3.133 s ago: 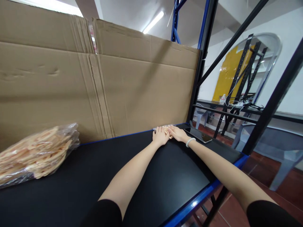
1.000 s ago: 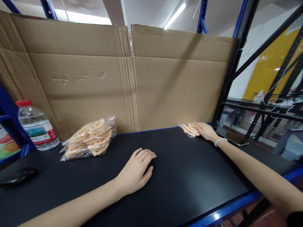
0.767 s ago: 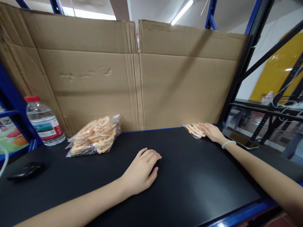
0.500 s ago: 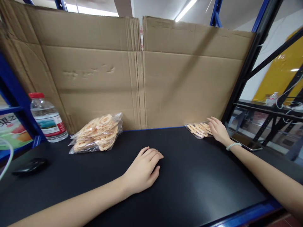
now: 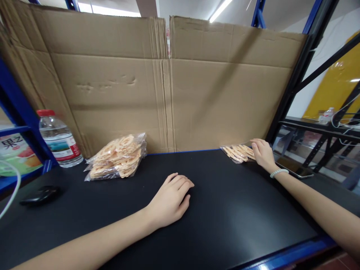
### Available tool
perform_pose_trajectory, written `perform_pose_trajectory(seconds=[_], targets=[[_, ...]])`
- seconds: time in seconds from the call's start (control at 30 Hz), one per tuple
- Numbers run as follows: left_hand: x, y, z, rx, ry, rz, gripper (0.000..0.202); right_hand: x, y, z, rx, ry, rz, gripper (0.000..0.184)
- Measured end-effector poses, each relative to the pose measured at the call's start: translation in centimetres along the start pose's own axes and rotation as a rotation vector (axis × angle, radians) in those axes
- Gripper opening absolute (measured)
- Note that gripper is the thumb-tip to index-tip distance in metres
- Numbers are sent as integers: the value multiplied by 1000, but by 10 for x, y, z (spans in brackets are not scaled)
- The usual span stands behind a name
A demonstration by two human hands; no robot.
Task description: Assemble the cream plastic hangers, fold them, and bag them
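My left hand point(image 5: 170, 200) rests palm down on the black tabletop point(image 5: 225, 221) near the middle, fingers loosely curved and empty. My right hand point(image 5: 263, 154) reaches to the far right, its fingers spread and touching the right end of a small clear bag of pale ring-shaped pieces point(image 5: 236, 152) lying by the cardboard wall. A bead bracelet circles that wrist. A larger clear bag of the same rings point(image 5: 118, 157) lies at the back left, well away from both hands.
A tall cardboard sheet point(image 5: 168, 86) closes off the back of the table. A water bottle point(image 5: 57, 140) stands at far left, with a black object point(image 5: 41, 195) in front of it. A phone point(image 5: 295, 169) lies flat right of my right hand. Blue and black rack posts frame both sides.
My left hand pulled back from the small bag to the table's middle. My right hand slid from on top of the small bag to its right end. The view swung left.
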State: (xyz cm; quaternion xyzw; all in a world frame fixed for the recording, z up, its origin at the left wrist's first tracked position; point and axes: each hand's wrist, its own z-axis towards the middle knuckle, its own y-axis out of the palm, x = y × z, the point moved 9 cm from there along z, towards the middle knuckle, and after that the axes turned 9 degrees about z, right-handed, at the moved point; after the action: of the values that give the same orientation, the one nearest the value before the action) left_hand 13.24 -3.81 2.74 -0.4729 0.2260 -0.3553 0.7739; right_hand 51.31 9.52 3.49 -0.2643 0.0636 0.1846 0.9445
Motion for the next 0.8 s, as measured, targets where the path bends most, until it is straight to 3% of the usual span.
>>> perform_pose_trajectory(seconds=[0.33, 0.57, 0.67, 0.8], targets=[[4, -2, -3, 4, 9, 40, 28, -18, 10, -3, -103, -82, 15, 46], [15, -18, -9, 123, 162, 252, 30, -37, 11, -3, -155, -142, 6, 42], [4, -38, -9, 210, 181, 371, 31, -45, 10, -3, -159, -181, 11, 42], [-48, -89, -9, 406, 2, 480, 29, -57, 6, -4, -140, -236, 29, 41]])
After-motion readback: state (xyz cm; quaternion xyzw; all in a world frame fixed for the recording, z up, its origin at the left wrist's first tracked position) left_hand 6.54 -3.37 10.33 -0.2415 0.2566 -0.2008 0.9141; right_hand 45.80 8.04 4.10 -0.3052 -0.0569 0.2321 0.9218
